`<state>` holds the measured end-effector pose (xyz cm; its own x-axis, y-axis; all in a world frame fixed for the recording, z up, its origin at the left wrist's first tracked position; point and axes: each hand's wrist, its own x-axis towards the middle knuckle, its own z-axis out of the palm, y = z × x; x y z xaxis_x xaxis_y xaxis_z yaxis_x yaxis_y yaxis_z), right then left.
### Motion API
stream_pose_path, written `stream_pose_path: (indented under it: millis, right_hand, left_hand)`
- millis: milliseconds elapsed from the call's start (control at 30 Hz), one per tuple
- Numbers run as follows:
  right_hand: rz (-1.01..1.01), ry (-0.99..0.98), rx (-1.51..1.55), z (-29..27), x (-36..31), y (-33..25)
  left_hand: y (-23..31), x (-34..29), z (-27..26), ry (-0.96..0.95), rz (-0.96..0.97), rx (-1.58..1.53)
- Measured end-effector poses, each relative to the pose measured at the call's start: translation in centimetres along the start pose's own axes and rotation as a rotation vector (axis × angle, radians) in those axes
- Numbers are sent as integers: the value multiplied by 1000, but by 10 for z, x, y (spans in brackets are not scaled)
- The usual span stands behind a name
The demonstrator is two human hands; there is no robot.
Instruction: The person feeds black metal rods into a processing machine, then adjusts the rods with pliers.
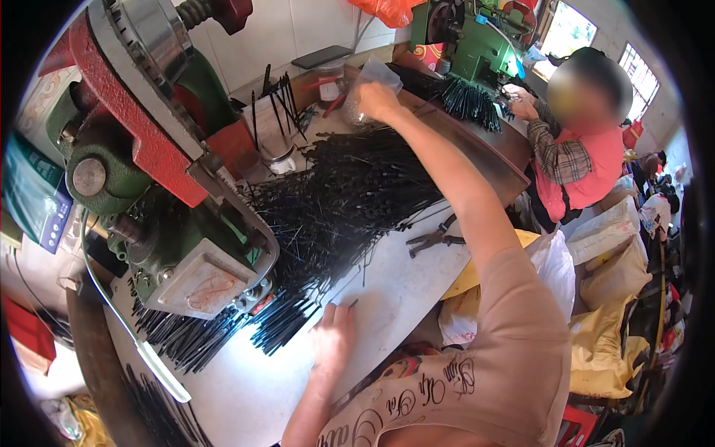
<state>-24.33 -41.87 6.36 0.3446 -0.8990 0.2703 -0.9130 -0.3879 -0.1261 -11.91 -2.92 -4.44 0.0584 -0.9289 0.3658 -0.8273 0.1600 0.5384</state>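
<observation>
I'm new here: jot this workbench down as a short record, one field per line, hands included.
Left hand: on the pale tabletop, beside thin black rods; grip unclear
Right hand: at a clear plastic bag; grip unclear
Equipment: green and red machine, left
Tool: pliers, on the tabletop
Nearby: person in pink, upper right

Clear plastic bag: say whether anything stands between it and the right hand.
Nothing visible does: the right hand overlaps the clear plastic bag in view, and the black rods lie lower in the picture. Actual contact is unclear.
</observation>
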Motion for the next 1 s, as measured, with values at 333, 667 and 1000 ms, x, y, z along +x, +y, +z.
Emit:
stream_pose_path:
  millis: [333, 667, 1000]
  right_hand:
    - [-191, -287, 283, -36, -38, 5]
    - [-371, -167, 122, -44, -141, 18]
    - [-421, -138, 637, -42, -208, -56]
  left_hand:
    - [-9, 1, 5, 74, 47, 15]
    - [-16, -3, -15, 139, -152, -335]
    - [-32, -14, -92, 220, -886, -1106]
